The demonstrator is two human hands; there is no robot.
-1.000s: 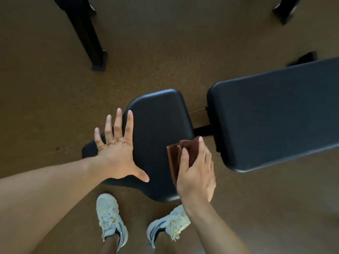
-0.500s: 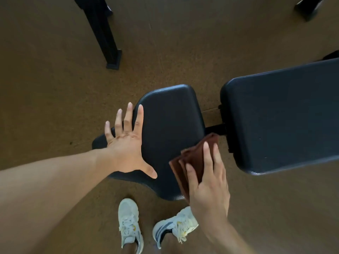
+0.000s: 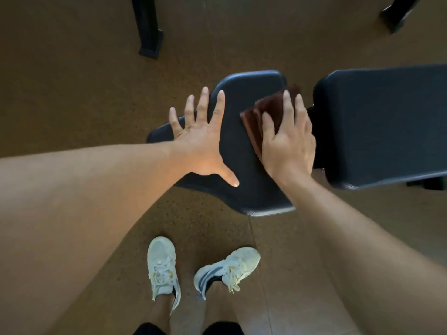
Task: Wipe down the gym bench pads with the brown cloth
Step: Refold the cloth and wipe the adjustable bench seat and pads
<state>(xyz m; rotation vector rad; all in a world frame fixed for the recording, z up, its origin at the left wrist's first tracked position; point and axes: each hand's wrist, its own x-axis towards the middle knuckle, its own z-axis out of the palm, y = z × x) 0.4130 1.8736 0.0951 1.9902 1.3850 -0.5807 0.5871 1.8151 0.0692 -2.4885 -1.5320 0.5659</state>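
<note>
Head view, looking down. The left hand [image 3: 200, 143] lay flat on the seat pad [image 3: 244, 151], fingers straight and spread, thumb splayed toward the pad's near edge; it held nothing. The right hand [image 3: 289, 143] pressed the brown cloth [image 3: 266, 112] onto the same pad w/ straight fingers, palm over the cloth's near part. The cloth, folded in several layers, sat at the pad's right side, near the far right corner; its far edge reached to or just past the pad's rim toward the gap between the pads (exact overhang could not be told). Its left and far portions showed beyond the fingers [image 3: 287, 102].

The seat pad was dark, w/ rounded corners, narrower at the left end. The back pad [image 3: 382, 126], also dark and larger, stood just beside it on the right, apart from it by a narrow gap; part of the frame showed in that gap, mostly hidden by the right hand.

Below the pad: two white sneakers [image 3: 164, 267] on the brown speckled floor [image 3: 72, 81], toes pointing toward the bench. At the top, a black post [image 3: 147, 27] w/ a square foot stood on the floor, well apart from the bench; a second dark leg [image 3: 399, 13] showed at upper right.
</note>
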